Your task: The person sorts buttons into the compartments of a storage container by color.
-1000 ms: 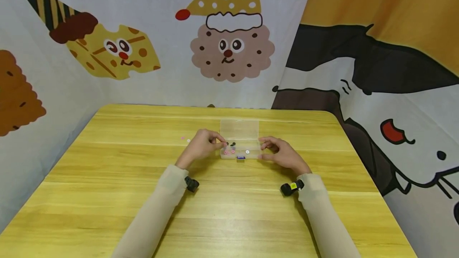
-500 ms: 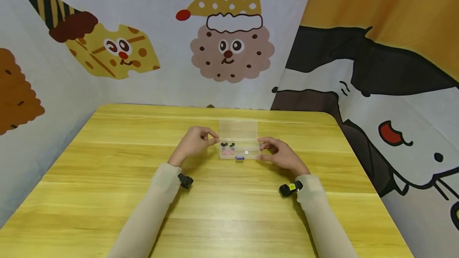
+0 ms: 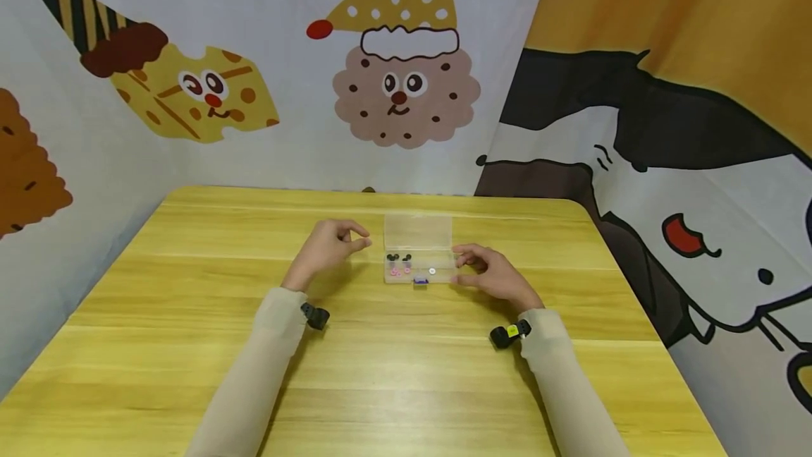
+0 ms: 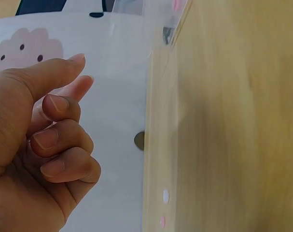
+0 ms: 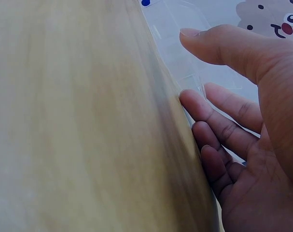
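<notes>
A small clear plastic box (image 3: 443, 260) lies on the table with its lid (image 3: 418, 232) tipped back. Its compartments hold small black pieces (image 3: 392, 257), pink ring-like pieces (image 3: 396, 271) and one white ring-like piece (image 3: 432, 271). My left hand (image 3: 326, 247) hovers left of the box, holding nothing. In the left wrist view its thumb and index finger stand apart, the other fingers loosely bent. At the box's right end is my right hand (image 3: 491, 273), with thumb and fingers spread beside the edge, fingertips at or very near it.
A blue latch (image 3: 421, 281) sits on the box's front. In the left wrist view, a white piece (image 4: 166, 196) and a pink piece (image 4: 162, 222) lie on the table (image 4: 223, 145). A printed cloth (image 3: 254, 161) hangs behind the table.
My left hand has moved left, out of the box's left compartments and away from its edge. The black pieces there are now uncovered. My right hand stays at the box's right end.
</notes>
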A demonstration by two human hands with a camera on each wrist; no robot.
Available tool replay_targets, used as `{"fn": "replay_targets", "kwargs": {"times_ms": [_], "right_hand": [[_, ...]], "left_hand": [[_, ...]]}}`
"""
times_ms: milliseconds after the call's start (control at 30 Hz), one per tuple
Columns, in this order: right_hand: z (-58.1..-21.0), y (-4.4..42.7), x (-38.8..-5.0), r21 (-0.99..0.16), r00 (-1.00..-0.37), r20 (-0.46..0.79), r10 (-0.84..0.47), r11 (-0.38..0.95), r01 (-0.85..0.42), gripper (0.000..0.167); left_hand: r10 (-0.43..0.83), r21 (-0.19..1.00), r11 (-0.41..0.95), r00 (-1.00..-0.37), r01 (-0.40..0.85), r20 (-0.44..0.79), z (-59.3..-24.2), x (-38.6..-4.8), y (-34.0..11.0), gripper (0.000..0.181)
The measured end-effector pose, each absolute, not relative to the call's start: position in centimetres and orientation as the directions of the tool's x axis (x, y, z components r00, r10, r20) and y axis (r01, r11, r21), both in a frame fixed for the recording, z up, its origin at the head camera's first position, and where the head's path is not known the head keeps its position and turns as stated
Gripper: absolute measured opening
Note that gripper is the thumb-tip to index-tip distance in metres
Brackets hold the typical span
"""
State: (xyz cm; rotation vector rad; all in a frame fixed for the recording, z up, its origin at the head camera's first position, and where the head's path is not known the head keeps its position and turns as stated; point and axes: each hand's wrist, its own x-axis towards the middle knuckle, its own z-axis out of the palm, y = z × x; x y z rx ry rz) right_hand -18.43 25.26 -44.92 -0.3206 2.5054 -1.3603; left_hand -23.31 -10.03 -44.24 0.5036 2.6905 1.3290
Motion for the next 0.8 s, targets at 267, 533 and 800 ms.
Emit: {"fn": "replay_targets", "kwargs": {"times_ms": [267, 533, 800], "right_hand": [[-44.9, 25.3, -18.6, -0.827, -0.939, -0.138, -0.315, 0.558, -0.066, 0.062], [-48.0, 26.3, -20.1, -0.830, -0.942, -0.129, -0.311, 0.554, -0.069, 0.065], [-48.6, 26.6, -20.1, -0.841, -0.946, -0.083, -0.313, 0.532, -0.102, 0.064]], "left_hand": [[0.300, 0.779, 0.580, -0.951, 0.238, 0.068, -44.3, -24.0, -12.0, 0.022], [0.266, 0.803, 0.567, -0.963, 0.184, 0.033, -44.4, -24.2, -13.5, 0.029], [0.230, 0.820, 0.558, -0.973, 0.130, -0.002, -45.5, -24.5, -15.0, 0.031]]}}
